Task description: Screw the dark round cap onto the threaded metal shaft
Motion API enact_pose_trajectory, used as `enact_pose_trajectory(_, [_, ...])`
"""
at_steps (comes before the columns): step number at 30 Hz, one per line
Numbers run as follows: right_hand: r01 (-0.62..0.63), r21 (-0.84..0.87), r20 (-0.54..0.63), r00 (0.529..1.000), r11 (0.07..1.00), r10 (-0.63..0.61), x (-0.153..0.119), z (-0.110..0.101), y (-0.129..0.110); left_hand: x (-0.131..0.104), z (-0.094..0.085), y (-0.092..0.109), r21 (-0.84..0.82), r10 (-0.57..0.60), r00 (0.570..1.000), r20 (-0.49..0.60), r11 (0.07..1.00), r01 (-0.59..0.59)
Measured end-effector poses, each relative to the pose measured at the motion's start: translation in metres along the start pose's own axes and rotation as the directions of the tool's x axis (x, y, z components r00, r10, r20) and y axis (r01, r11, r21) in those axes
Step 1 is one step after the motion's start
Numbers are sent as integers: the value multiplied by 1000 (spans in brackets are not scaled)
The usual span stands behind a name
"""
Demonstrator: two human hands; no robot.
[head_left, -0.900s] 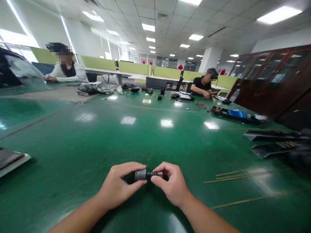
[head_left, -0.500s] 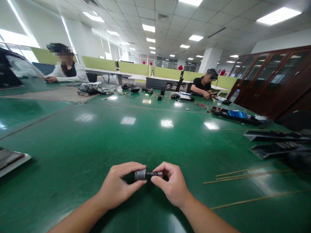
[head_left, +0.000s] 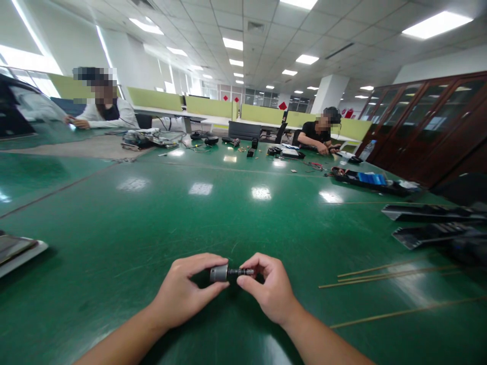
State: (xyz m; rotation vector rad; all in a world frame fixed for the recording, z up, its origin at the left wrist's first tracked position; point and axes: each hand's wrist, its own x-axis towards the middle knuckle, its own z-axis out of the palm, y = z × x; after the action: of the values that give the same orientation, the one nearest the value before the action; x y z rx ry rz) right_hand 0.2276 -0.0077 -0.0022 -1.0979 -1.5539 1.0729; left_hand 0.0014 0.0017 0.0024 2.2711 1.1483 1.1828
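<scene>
Above the green table, close to its near edge, my left hand (head_left: 183, 290) grips a small grey metal cylinder (head_left: 219, 274) between thumb and fingertips. A thin dark shaft (head_left: 233, 272) runs to the right from the cylinder. My right hand (head_left: 269, 290) pinches the far end of that shaft between thumb and fingers. The whole piece lies roughly level between both hands. Fingertips hide parts of the shaft, and I cannot tell whether it is one piece with the cylinder.
Thin yellowish rods (head_left: 388, 276) lie at right, below dark angular metal parts (head_left: 426, 213). A flat framed panel (head_left: 23, 251) is at left. Farther back are a black tray (head_left: 369, 180) with blue parts and scattered electronics (head_left: 142, 138). Two people sit across the table.
My hands and the piece stay almost in the same place. At far left, the seated person's hands shift slightly and a bright glint appears by them.
</scene>
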Motion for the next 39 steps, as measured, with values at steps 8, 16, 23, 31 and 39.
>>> enact_pose_trajectory(8, [-5,-5,-6,1000,1000,5,0,0,-2,-1,0,-2,0,-7,1000,1,1000,7])
enact_pose_trajectory(16, [-8,13,-9,1000,1000,8,0,-1,-3,0,-2,-2,10,-20,1000,-4,1000,20])
enact_pose_trajectory(23, [-1,11,-9,1000,1000,1,-1,-2,-3,1,-3,1,-9,-25,1000,-4,1000,25])
enact_pose_trajectory(31, [-3,-3,-22,1000,1000,2,-1,-2,-4,0,-3,-1,3,-28,1000,0,1000,28])
enact_pose_trajectory(39, [-1,-13,-37,999,1000,1,0,-2,-5,1,-3,0,7,-36,999,0,999,36])
